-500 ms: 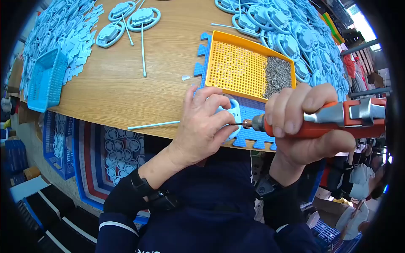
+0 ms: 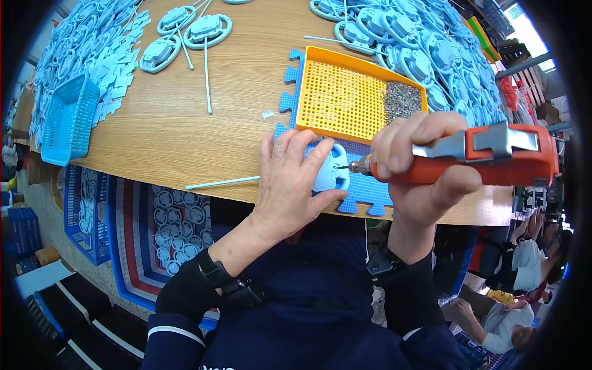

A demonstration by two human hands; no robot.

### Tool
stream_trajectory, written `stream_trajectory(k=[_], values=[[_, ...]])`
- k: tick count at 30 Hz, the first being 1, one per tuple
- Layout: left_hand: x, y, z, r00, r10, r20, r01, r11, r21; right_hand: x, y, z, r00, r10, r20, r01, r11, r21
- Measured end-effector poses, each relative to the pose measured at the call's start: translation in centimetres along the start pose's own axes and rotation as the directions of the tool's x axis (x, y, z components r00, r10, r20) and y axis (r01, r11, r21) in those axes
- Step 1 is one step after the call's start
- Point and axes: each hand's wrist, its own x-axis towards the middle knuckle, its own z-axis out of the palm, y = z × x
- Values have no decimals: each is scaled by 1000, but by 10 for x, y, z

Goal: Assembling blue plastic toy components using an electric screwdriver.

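Observation:
My left hand [image 2: 285, 177] grips a light blue plastic ring-shaped part [image 2: 333, 176], pressing it onto a blue foam mat [image 2: 365, 192]. Its fingers lie over the far side and the thumb is along the near edge. A thin light blue rod [image 2: 223, 182] sticks out to the left from under this hand. Wrapped around an orange-red power screwdriver [image 2: 521, 161] is my right hand [image 2: 414, 165]. The screwdriver lies nearly level, its thin dark bit pointing left at the middle of the part. Whether a screw sits under the tip is too small to tell.
A yellow perforated tray [image 2: 336, 92] sits just beyond, with small metal screws [image 2: 402, 100] heaped at its right end. Similar light blue parts [image 2: 425, 61] pile up at the far right. A blue basket [image 2: 66, 120] stands left; crates [image 2: 132, 271] sit below the table edge.
My left thumb and fingers have spread away from the bit tip, where they were pinched, and now hold the part. The screwdriver and right hand have shifted slightly left and away from me.

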Motion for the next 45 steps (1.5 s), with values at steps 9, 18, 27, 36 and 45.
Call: stream_trajectory(k=[9, 18, 27, 36, 45], values=[[0, -6, 5, 995, 4, 99, -10, 998, 56, 3, 8, 1, 998, 52, 22, -49, 990, -129], [0, -9, 7, 995, 10, 103, -12, 1000, 18, 2, 9, 9, 997, 81, -9, -82, 987, -140], [-3, -5, 9, 997, 75, 30, -75, 997, 0, 2, 13, 5, 980, 2, 197, 31, 986, -166], [-7, -17, -9, 997, 75, 3, -76, 996, 43, 20, 19, 23, 948, 317, 15, -316, 948, -22], [-32, -67, -155, 982, -144, 120, 120, 975, 190, 36, -13, -48, 993, -100, -69, 106, 989, 99]])
